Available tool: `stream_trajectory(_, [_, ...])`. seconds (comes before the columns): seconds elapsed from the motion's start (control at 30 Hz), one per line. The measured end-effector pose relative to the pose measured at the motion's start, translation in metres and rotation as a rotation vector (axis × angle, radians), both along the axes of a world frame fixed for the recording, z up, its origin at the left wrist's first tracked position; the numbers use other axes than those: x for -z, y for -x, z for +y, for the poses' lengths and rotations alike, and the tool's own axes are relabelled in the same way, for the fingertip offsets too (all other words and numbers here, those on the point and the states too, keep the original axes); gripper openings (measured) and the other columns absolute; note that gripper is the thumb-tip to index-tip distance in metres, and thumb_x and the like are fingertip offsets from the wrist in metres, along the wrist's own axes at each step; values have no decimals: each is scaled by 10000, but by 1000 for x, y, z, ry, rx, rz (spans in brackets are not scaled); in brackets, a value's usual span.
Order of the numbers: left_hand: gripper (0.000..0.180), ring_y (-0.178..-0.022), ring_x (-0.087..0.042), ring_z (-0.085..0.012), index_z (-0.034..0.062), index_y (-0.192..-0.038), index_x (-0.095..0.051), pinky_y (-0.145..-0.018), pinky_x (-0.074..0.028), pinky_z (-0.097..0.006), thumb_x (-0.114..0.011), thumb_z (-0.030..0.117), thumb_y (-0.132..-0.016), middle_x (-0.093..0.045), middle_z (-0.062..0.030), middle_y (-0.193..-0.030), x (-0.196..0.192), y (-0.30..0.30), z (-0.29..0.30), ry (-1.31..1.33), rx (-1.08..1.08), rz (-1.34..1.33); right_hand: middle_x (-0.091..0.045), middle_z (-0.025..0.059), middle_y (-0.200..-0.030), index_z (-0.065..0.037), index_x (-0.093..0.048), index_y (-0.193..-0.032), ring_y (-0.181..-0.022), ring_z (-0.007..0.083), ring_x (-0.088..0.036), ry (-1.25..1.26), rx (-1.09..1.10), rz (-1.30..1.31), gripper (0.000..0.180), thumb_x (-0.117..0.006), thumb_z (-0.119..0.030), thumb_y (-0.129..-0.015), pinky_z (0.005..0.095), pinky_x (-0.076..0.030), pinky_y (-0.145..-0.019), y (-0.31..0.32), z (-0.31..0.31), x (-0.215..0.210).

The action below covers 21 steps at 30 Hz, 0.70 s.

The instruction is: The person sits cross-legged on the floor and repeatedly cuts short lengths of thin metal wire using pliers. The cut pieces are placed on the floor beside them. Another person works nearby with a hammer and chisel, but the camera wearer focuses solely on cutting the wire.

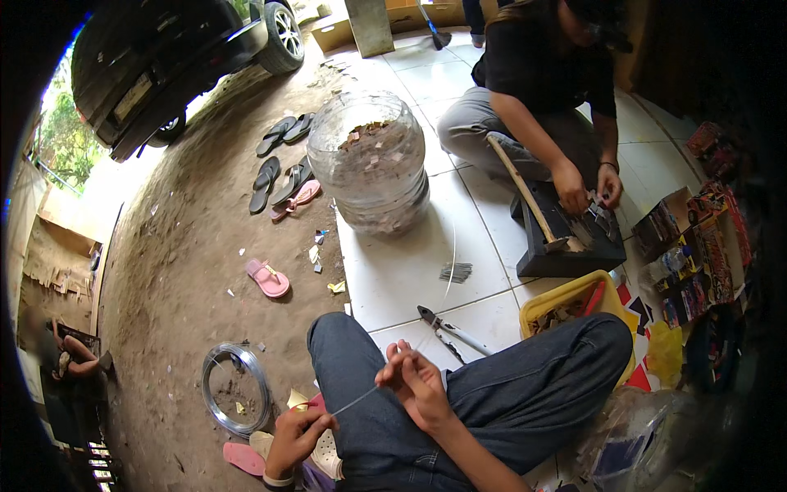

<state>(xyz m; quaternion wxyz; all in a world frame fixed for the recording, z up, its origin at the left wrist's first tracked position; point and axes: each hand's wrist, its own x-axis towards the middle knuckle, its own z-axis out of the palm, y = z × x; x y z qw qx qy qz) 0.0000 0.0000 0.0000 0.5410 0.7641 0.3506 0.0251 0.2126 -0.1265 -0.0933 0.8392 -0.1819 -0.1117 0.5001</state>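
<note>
A thin length of metal wire (357, 400) runs slantwise between my hands, above my crossed legs. My left hand (297, 440) pinches its lower end between thumb and fingers. Higher up, my right hand (420, 392) has thumb and fingers bent together around the wire; its fingertips are slightly blurred. A finer-looking stretch of wire rises past it over the tiles. Beyond my knees lie pliers (449, 331) with jaws pointing away to the left, and a small heap of short cut wire pieces (456, 272). A coil of wire (267, 395) rests on the dirt at left.
A co-worker (541, 107) sits across, hands over a dark block (566, 259) with a hammer (525, 197) leaning on it. A big clear plastic container (369, 176), yellow tub (531, 305), sandals (268, 279), boxes (721, 238) and a parked car (164, 66) surround the tiled floor.
</note>
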Motion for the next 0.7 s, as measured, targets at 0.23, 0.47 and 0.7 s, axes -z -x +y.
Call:
stream_trajectory(0.23, [312, -580, -399, -36, 4, -851, -704, -527, -296, -239, -566, 207, -1043, -467, 57, -617, 14, -42, -5, 103, -138, -52, -697, 81, -1108, -21, -626, -1205, -1032, 167, -664, 231, -80, -145, 228, -573, -189, -1059, 307, -524, -934, 19, 34, 8])
stream_trajectory(0.47, [318, -526, -449, -56, -5, -845, -703, -497, -327, -265, -581, 221, -1033, -549, 13, -615, 19, -31, 0, 43, -279, -32, -707, 60, -1102, 10, -696, -1151, -1027, 122, -646, 192, -181, -235, 257, -576, -198, -1061, 270, -509, -929, 55, 57, 14])
stream_trajectory(0.7, [251, -574, -513, -78, -31, -843, -706, -536, -387, -277, -582, 121, -999, -596, -41, -632, -9, 8, -11, -199, -168, 33, -705, 72, -1086, 27, -667, -1197, -1006, 137, -661, 143, -254, -172, 274, -557, -188, -1067, 290, -531, -924, 57, 37, 1])
